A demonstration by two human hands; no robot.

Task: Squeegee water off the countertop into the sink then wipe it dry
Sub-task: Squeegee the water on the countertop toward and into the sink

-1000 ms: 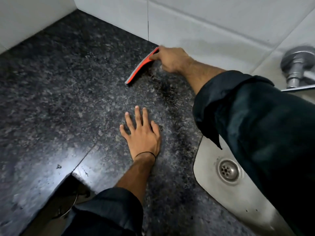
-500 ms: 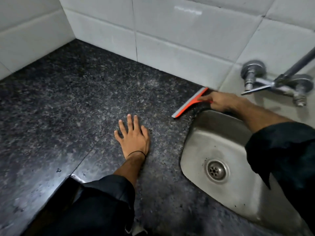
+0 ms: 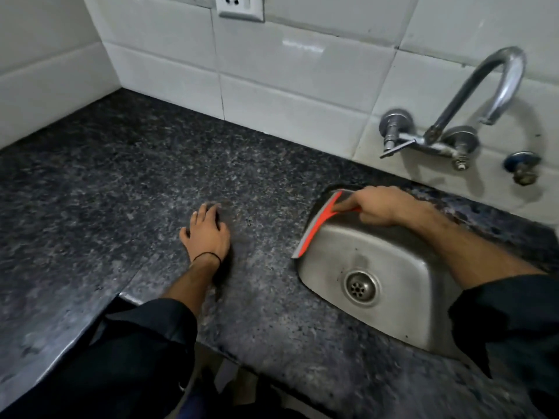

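My right hand [image 3: 375,207] grips an orange squeegee [image 3: 314,228] by its handle. The blade hangs along the left rim of the steel sink [image 3: 402,291], just over the basin edge. My left hand [image 3: 205,234] rests on the dark speckled granite countertop [image 3: 121,192], left of the sink, with its fingers curled and holding nothing. The sink's drain [image 3: 361,287] shows near the basin's front.
A chrome wall tap [image 3: 472,107] with a curved spout arches above the sink's back right. White tiled walls [image 3: 272,80] close the counter at the back and left, with a socket [image 3: 240,6] up high. The counter's front edge steps inward near my left sleeve [image 3: 145,337].
My right hand has dragged the squeegee rightward across the counter from the back wall to the sink rim. My left hand stayed planted, fingers curling in. The view has lifted and widened.
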